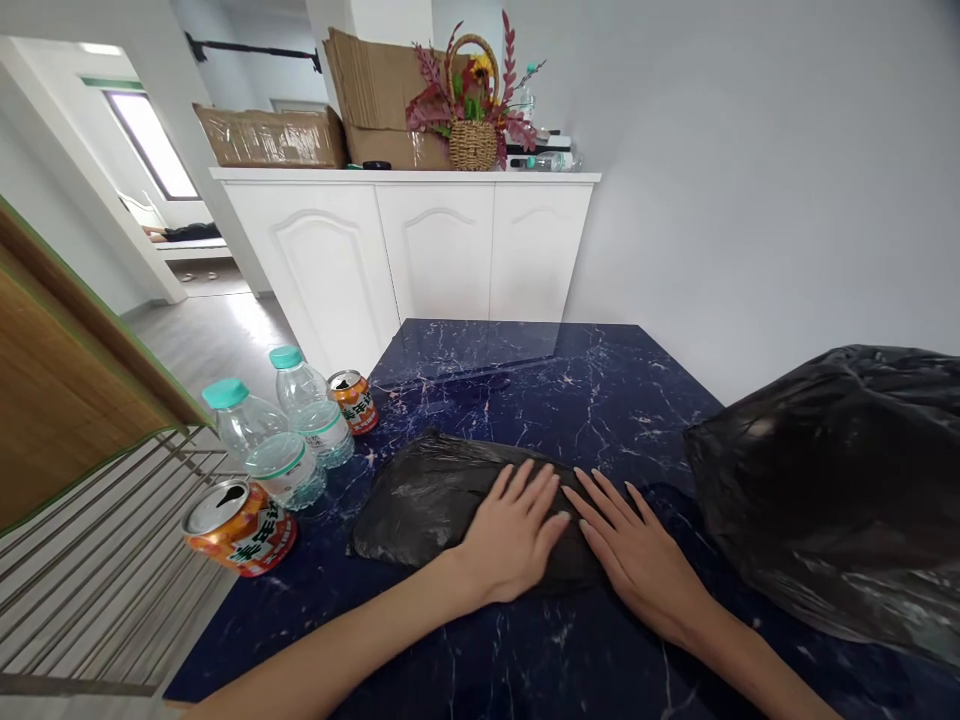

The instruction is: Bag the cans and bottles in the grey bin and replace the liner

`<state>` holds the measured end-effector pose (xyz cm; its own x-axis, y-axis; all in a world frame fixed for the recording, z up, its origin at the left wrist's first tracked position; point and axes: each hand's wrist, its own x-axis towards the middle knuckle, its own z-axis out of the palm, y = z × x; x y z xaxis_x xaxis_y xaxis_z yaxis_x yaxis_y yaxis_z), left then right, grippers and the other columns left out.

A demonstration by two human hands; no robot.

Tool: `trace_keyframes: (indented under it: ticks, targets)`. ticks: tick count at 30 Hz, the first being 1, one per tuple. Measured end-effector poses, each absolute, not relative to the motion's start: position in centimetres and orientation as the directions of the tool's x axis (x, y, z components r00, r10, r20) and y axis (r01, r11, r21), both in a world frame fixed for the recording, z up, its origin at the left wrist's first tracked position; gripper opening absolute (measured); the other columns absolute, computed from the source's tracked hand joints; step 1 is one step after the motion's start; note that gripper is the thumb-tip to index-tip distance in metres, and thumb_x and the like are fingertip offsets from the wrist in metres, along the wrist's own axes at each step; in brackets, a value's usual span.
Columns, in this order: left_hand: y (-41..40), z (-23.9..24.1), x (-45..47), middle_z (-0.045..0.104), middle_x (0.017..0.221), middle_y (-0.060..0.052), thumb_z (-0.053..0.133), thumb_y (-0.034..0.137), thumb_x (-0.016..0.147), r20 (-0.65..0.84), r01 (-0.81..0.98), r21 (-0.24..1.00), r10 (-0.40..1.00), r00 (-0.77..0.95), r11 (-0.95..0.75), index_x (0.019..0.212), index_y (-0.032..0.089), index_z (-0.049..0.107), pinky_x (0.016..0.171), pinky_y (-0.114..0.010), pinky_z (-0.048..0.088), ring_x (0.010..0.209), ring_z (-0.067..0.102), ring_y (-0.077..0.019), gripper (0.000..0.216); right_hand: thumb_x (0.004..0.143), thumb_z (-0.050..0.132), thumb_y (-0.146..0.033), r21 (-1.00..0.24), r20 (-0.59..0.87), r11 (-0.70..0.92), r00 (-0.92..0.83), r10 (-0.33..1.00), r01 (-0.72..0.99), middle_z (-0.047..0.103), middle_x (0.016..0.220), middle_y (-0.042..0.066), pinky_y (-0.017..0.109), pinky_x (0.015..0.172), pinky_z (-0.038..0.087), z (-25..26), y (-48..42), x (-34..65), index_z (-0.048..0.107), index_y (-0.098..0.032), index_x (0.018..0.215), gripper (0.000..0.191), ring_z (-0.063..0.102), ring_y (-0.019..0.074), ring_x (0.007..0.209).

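Observation:
A black plastic bag [427, 500] lies flattened on the dark blue marbled table [517, 390]. My left hand [510, 540] rests palm down on its middle, fingers stretched out and pointing away from me. Close by on the right, my right hand [637, 560] lies flat over the bag's right end, fingers spread. Neither hand grips anything. Part of the bag is hidden under both hands. Farther right, a large puffed-out black plastic bag [825, 490] stands on the table; what it holds, if anything, cannot be seen.
Along the left edge stand two clear bottles with teal caps [262, 445] and two opened orange cans, one near [240, 528], one farther back [354, 402]. A wire rack [112, 570] is left of the table. Behind, a white cabinet [442, 245] carries cardboard boxes [274, 138] and a flower basket [472, 145].

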<state>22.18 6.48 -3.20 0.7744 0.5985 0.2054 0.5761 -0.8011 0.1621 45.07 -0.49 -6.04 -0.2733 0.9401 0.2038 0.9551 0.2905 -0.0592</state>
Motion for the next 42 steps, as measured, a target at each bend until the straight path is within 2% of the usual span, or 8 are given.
trace_keyframes:
  ticks: [11,15,19,24,29,35,39,42]
  targets:
    - [12.1,-2.4,8.7,0.037,0.173,-0.01,0.031,0.044,0.115,0.215,0.749,0.042,0.738,0.639,-0.661,0.166,0.02,0.038,0.133,-0.054,0.026,0.164,0.027,-0.0276,0.057,0.113,0.029,-0.052,-0.286,0.235,0.193,-0.126,0.964,0.939,0.043,0.171,0.005,0.057,0.128,0.035,-5.1,-0.8,44.8,0.029,-0.03,0.17,0.061,0.039,0.0284,0.157]
    - [12.1,-2.3,8.6,0.034,0.174,-0.01,0.031,0.045,0.115,0.185,0.739,0.057,0.734,0.653,-0.672,0.166,0.019,0.038,0.133,-0.056,0.025,0.164,0.024,-0.0294,0.058,0.107,0.036,-0.06,-0.389,0.255,-0.013,0.122,0.959,0.921,0.069,0.138,0.015,0.058,0.106,0.052,-4.6,-0.8,46.2,0.066,-0.023,0.133,0.055,0.063,0.0379,0.129]
    - [11.3,-1.4,9.1,0.035,0.173,-0.013,0.036,0.046,0.114,0.21,0.727,0.06,0.721,0.661,-0.684,0.163,0.015,0.044,0.133,-0.058,0.025,0.164,0.025,-0.0338,0.059,0.098,0.047,-0.066,-0.48,0.092,-0.055,0.113,0.989,0.876,0.071,0.117,0.016,0.051,0.089,0.057,-3.3,-2.3,46.7,0.068,-0.024,0.106,0.048,0.068,0.038,0.111]
    - [7.5,0.8,10.9,0.04,0.172,-0.01,0.036,0.04,0.115,0.234,0.565,0.143,0.583,0.778,-0.812,0.159,0.018,0.05,0.135,-0.054,0.024,0.165,0.022,-0.029,0.051,0.099,0.051,-0.066,-0.615,-0.147,-0.117,0.033,0.989,0.78,0.078,0.109,0.011,0.044,0.081,0.061,0.5,-5.9,45.5,0.063,-0.029,0.119,0.044,0.076,0.0348,0.098]
    - [3.3,2.6,12.6,0.033,0.174,-0.012,0.043,0.053,0.112,0.075,0.384,0.351,0.434,0.898,-0.854,0.165,0.017,0.04,0.135,-0.052,0.023,0.164,0.021,-0.0303,0.065,0.091,0.066,-0.068,-0.783,-0.226,-0.192,0.017,0.974,0.592,0.075,0.133,0.012,0.043,0.098,0.062,5.3,-7.5,45.1,0.051,-0.033,0.15,0.07,0.072,0.0353,0.123]
    - [-0.4,3.1,13.5,0.025,0.176,-0.016,0.051,0.066,0.105,0.09,0.232,0.493,0.314,0.945,-0.839,0.171,0.011,0.025,0.137,-0.048,0.018,0.164,0.021,-0.0307,0.089,0.077,0.077,-0.071,-0.916,-0.336,-0.372,0.223,0.915,0.148,0.075,0.136,0.009,0.037,0.082,0.068,11.3,-9.4,42.6,0.06,-0.034,0.15,0.083,0.075,0.0362,0.117]
    - [-2.5,1.8,13.4,0.027,0.176,-0.017,0.054,0.046,0.108,0.161,0.145,0.322,0.205,0.965,-0.936,0.17,0.006,0.023,0.135,-0.044,0.024,0.165,0.02,-0.0303,0.08,0.075,0.086,-0.06,-0.93,-0.368,-0.363,0.171,0.914,-0.062,0.079,0.125,0.009,0.034,0.075,0.068,13.9,-8.7,38.9,0.066,-0.033,0.144,0.077,0.077,0.0333,0.106]
    - [-3.7,-1.0,13.6,0.057,0.159,-0.018,0.051,0.033,0.111,0.233,0.153,0.107,0.175,0.957,-0.982,0.155,0.007,0.053,0.132,-0.043,0.03,0.157,0.042,-0.0309,0.051,0.08,0.087,-0.053,-0.942,-0.293,-0.297,-0.051,0.955,-0.153,0.079,0.108,0.006,0.035,0.08,0.067,13.0,-5.4,36.0,0.066,-0.028,0.142,0.07,0.078,0.0251,0.088]
